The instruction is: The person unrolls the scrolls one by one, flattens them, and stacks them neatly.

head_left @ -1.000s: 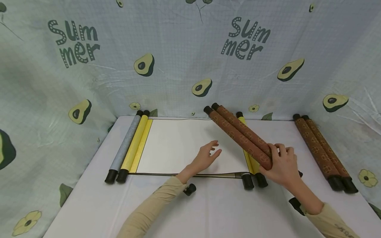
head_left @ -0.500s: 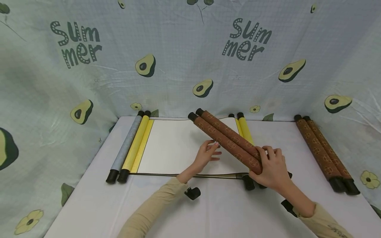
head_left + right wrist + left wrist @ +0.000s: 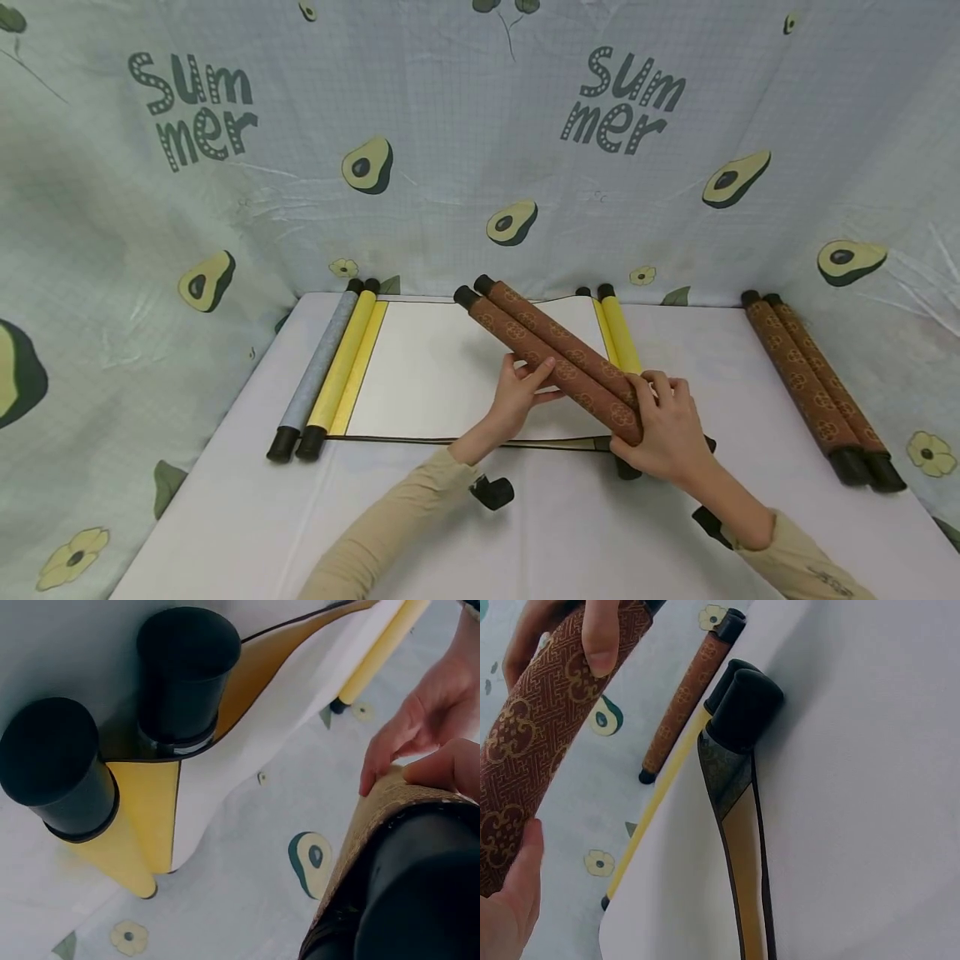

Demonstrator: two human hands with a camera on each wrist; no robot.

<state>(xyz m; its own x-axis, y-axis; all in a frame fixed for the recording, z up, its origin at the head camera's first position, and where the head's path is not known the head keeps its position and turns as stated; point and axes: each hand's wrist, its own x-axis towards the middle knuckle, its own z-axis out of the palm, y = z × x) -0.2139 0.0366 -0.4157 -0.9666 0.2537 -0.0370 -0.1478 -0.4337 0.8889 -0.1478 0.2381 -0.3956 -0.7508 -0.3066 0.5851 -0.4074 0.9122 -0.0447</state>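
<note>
A brown, gold-patterned scroll [image 3: 540,350] with two rolled sides and black end knobs is held slantwise over a partly unrolled scroll. My right hand [image 3: 666,429] grips its near right end, thumb below and fingers over the top. Around its middle is my left hand [image 3: 513,400], thumb on the near roll and fingers behind, also seen in the right wrist view. Below lies the unrolled scroll's white sheet [image 3: 427,367], bordered in yellow, with a yellow roll [image 3: 621,329] at its right side. Its black knobs [image 3: 184,675] show large in the right wrist view.
At the table's left edge a grey roll [image 3: 318,367] lies against a yellow roll [image 3: 345,367]. Another brown double-rolled scroll [image 3: 810,383] rests along the right edge. An avocado-print cloth [image 3: 442,167] hangs behind the white table [image 3: 570,533].
My right hand has carried the brown scroll left and slightly toward me. My left hand, earlier apart from it, now holds its middle.
</note>
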